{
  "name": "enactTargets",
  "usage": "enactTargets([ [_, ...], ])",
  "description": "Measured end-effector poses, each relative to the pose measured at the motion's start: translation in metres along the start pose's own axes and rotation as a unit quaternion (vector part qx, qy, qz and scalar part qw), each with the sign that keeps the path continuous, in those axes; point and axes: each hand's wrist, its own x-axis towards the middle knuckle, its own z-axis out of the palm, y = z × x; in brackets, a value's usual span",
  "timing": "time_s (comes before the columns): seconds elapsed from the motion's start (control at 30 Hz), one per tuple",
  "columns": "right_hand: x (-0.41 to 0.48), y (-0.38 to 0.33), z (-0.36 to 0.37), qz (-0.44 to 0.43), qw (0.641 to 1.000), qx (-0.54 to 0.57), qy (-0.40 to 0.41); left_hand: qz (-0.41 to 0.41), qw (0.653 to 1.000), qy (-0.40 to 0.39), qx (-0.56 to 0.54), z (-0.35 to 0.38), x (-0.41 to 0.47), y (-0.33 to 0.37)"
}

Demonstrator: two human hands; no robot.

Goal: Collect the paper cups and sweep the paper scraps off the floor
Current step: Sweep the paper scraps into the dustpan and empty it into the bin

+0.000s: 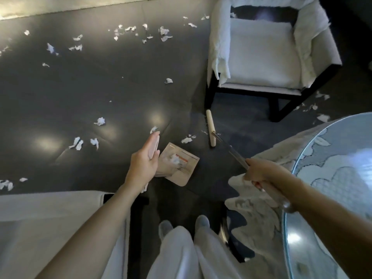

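The left hand (144, 164) holds the pale pink handle (156, 146) of a beige plastic dustpan (185, 168), fingers lying nearly straight along it, thumb on the near side. The right hand (259, 174) is closed in a fist around the silver metal pole of a broom (231, 150). The pole slants away to a cream-coloured broom head (211, 127) resting on the dark grey floor (100, 87). The dustpan sits between the hands, with a clump of white paper (174, 159) inside it. Torn white paper scraps (99, 121) are scattered over the floor to the left and far side, a few just beside the broom head and some under the white cushioned armchair (261, 53) with a black frame. At the right stands a round glass-topped table (342, 168) over a white lace-edged cloth (261, 202). A white upholstered seat (50, 214) fills the lower left
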Motion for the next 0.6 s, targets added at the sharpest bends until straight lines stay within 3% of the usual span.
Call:
enactTargets([
  [0.1,0.013,0.01,-0.017,0.039,0.999,-0.035,-0.005,0.053,0.995,-0.04,0.077,0.005,0.038,-0.001],
  [0.3,0.052,0.021,-0.04,0.127,0.991,-0.033,-0.016,0.068,0.988,-0.099,0.096,-0.011,0.107,-0.02],
  [0.43,0.082,-0.01,-0.049,0.105,0.992,-0.019,-0.071,0.091,0.986,-0.11,0.089,-0.03,0.134,-0.036],
  [0.6,0.104,-0.062,-0.06,0.08,0.995,0.035,-0.051,0.063,0.992,-0.098,0.056,-0.053,0.158,-0.062],
])
